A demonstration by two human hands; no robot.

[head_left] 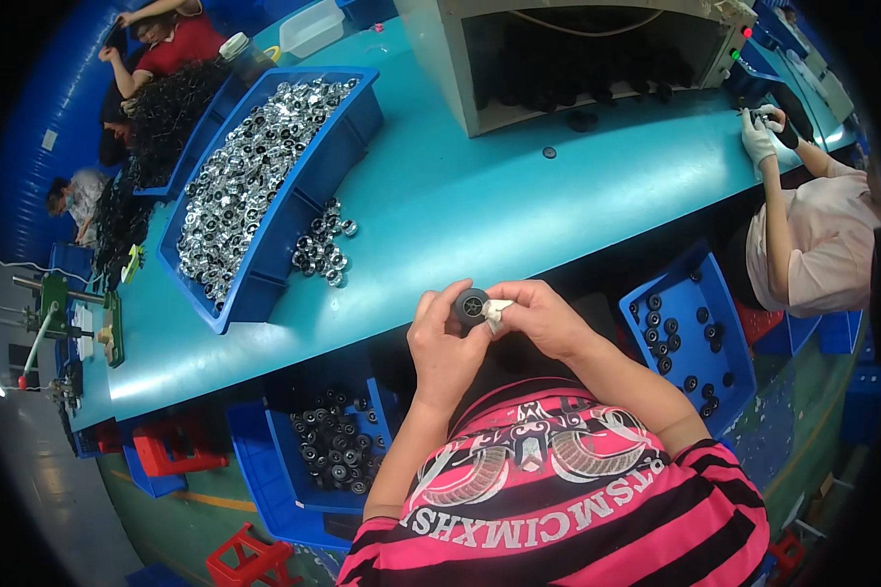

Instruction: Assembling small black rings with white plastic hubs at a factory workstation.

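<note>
In front of my chest, just off the table's near edge, I hold up a small black wheel (470,306) with a spoked hub facing me. My left hand (439,340) is closed around its left side, fingers behind and thumb below. My right hand (548,321) is closed in a pinch at the wheel's right side. A crumpled white scrap (497,313), like cloth or tape, shows at its thumb and fingertips against the wheel. Whether that scrap is loose or wrapped on a finger, I cannot tell.
On the teal table (440,225), a blue bin (313,181) holds shiny silver wheel parts, with a loose pile (323,245) beside it. A metal box (460,78) stands at the back. Below are bins of black wheels (338,445) (690,342). A gloved co-worker (803,225) sits right.
</note>
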